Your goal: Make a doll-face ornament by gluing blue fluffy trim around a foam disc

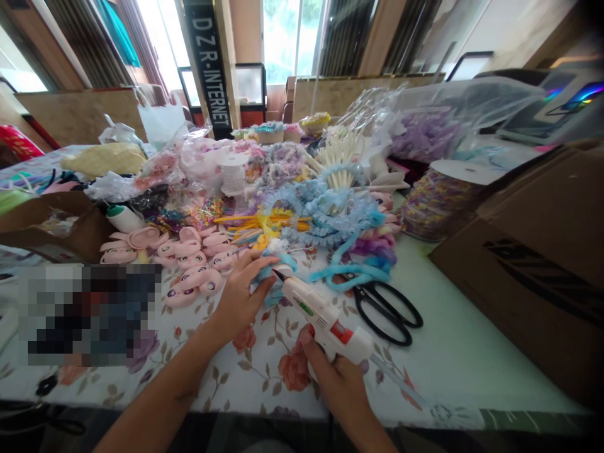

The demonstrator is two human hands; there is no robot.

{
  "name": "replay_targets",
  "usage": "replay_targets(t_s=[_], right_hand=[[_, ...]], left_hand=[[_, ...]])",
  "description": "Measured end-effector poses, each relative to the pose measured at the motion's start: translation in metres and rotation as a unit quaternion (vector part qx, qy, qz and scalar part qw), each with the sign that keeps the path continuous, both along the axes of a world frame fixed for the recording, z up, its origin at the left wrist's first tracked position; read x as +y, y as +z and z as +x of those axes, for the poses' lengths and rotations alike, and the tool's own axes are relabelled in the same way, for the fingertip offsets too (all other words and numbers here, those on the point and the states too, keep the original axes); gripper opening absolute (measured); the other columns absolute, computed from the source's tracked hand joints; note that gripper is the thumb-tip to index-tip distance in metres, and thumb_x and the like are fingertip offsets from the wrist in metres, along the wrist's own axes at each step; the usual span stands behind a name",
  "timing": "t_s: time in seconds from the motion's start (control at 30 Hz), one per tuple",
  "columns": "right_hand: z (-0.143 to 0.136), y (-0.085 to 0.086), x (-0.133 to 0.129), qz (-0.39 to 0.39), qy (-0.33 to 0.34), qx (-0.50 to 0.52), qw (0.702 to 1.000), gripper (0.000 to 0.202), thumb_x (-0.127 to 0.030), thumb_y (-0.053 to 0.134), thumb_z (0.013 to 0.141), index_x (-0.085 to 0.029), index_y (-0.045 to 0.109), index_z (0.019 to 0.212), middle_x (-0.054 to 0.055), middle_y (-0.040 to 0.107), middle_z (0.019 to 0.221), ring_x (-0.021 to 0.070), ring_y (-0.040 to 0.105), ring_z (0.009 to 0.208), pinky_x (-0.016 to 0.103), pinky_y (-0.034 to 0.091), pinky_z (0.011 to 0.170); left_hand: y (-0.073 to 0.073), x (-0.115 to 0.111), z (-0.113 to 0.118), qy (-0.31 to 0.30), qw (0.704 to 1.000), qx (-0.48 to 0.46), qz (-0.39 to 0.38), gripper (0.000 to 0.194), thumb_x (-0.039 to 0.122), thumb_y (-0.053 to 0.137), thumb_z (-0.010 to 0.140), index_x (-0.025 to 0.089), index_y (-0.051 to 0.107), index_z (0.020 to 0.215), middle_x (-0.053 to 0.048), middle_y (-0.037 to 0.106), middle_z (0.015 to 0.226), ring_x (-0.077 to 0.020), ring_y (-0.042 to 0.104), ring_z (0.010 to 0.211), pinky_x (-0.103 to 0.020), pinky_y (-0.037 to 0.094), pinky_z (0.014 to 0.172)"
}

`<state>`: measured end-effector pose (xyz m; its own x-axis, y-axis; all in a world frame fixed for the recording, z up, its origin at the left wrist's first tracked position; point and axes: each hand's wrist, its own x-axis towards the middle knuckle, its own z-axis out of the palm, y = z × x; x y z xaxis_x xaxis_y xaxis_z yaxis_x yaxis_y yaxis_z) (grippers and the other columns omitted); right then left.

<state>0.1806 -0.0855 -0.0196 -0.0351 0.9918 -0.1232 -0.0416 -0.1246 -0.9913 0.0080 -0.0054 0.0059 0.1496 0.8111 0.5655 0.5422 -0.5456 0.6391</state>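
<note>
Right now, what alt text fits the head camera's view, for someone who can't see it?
The right hand holds a glue gun, its tip by a blue piece at the left hand. Pink toy heads, blue lace and scissors lie around them.

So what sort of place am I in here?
Probably an indoor craft workspace, judging by the glue gun in your right hand, the black-handled scissors and the big spool of multicoloured trim.
</note>
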Motion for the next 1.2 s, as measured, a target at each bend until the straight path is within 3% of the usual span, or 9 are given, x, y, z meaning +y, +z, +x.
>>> replay_targets(t_s=[0.13, 0.3, 0.47, 0.67, 0.8, 0.9, 1.03, 1.2], right_hand=[[0.002, 0.0, 0.0, -0.003, -0.018, -0.035, 0.999, 0.047, -0.06, 0.058, 0.08, -0.02, 0.054, 0.054, 0.003, 0.059, 0.047, 0.0173, 0.059, 0.049, 0.028, 0.053, 0.052], [0.003, -0.001, 0.0, 0.027, -0.095, -0.081, 0.992, 0.046, -0.06, 0.063, 0.075, -0.02, 0.057, 0.055, 0.003, 0.06, 0.05, 0.018, 0.06, 0.053, 0.027, 0.053, 0.055], [0.0, -0.001, 0.0, 0.013, -0.046, -0.036, 0.998, 0.048, -0.059, 0.057, 0.08, -0.02, 0.054, 0.051, 0.003, 0.058, 0.046, 0.0162, 0.057, 0.046, 0.027, 0.052, 0.05], [0.003, 0.002, -0.001, 0.012, -0.097, -0.096, 0.991, 0.045, -0.061, 0.062, 0.074, -0.021, 0.055, 0.054, 0.003, 0.061, 0.049, 0.0182, 0.06, 0.053, 0.027, 0.053, 0.055], [0.0, -0.003, -0.001, -0.013, -0.015, -0.021, 1.0, 0.051, -0.061, 0.052, 0.082, -0.021, 0.051, 0.051, 0.003, 0.057, 0.044, 0.0167, 0.058, 0.047, 0.027, 0.052, 0.051], [-0.002, -0.005, -0.001, -0.014, 0.0, -0.003, 1.0, 0.051, -0.06, 0.053, 0.082, -0.021, 0.05, 0.049, 0.002, 0.056, 0.043, 0.0162, 0.058, 0.045, 0.027, 0.051, 0.052], [-0.003, 0.003, -0.002, -0.016, -0.015, 0.019, 1.0, 0.05, -0.057, 0.055, 0.081, -0.021, 0.051, 0.047, 0.002, 0.057, 0.041, 0.0168, 0.059, 0.043, 0.027, 0.052, 0.051], [0.002, 0.004, -0.002, -0.01, -0.076, -0.071, 0.995, 0.047, -0.057, 0.057, 0.079, -0.021, 0.054, 0.05, 0.003, 0.061, 0.045, 0.0172, 0.061, 0.047, 0.026, 0.052, 0.053]], left_hand=[[0.001, 0.0, 0.001, 0.005, 1.0, -0.002, 0.001, 0.025, 0.027, 0.056, 0.089, 0.023, 0.061, 0.114, -0.008, 0.058, 0.111, -0.0218, 0.056, 0.109, -0.036, 0.045, 0.095], [0.002, 0.0, 0.0, 0.008, 1.0, 0.005, 0.004, 0.025, 0.026, 0.056, 0.089, 0.023, 0.062, 0.113, -0.008, 0.058, 0.11, -0.0219, 0.056, 0.11, -0.035, 0.046, 0.094], [0.001, 0.0, -0.001, 0.01, 1.0, 0.011, 0.019, 0.024, 0.024, 0.056, 0.089, 0.023, 0.062, 0.112, -0.007, 0.058, 0.109, -0.0209, 0.056, 0.109, -0.034, 0.046, 0.093], [0.001, 0.0, -0.001, 0.027, 0.999, 0.028, 0.038, 0.024, 0.022, 0.055, 0.09, 0.024, 0.062, 0.113, -0.007, 0.057, 0.109, -0.0201, 0.056, 0.109, -0.033, 0.046, 0.092], [0.001, 0.0, -0.001, 0.028, 0.998, 0.027, 0.045, 0.024, 0.022, 0.056, 0.09, 0.024, 0.062, 0.113, -0.007, 0.057, 0.108, -0.0195, 0.056, 0.108, -0.032, 0.047, 0.091], [0.002, 0.0, 0.0, 0.021, 0.999, 0.025, 0.043, 0.024, 0.021, 0.055, 0.09, 0.024, 0.062, 0.113, -0.006, 0.057, 0.107, -0.0189, 0.057, 0.106, -0.032, 0.046, 0.091], [0.001, 0.0, -0.001, 0.018, 0.999, 0.019, 0.033, 0.025, 0.02, 0.055, 0.09, 0.024, 0.061, 0.114, -0.006, 0.056, 0.108, -0.0187, 0.055, 0.107, -0.032, 0.045, 0.093], [0.001, -0.001, -0.002, 0.025, 0.999, 0.017, 0.029, 0.025, 0.021, 0.057, 0.089, 0.025, 0.062, 0.114, -0.005, 0.056, 0.109, -0.0185, 0.054, 0.109, -0.031, 0.044, 0.093]])
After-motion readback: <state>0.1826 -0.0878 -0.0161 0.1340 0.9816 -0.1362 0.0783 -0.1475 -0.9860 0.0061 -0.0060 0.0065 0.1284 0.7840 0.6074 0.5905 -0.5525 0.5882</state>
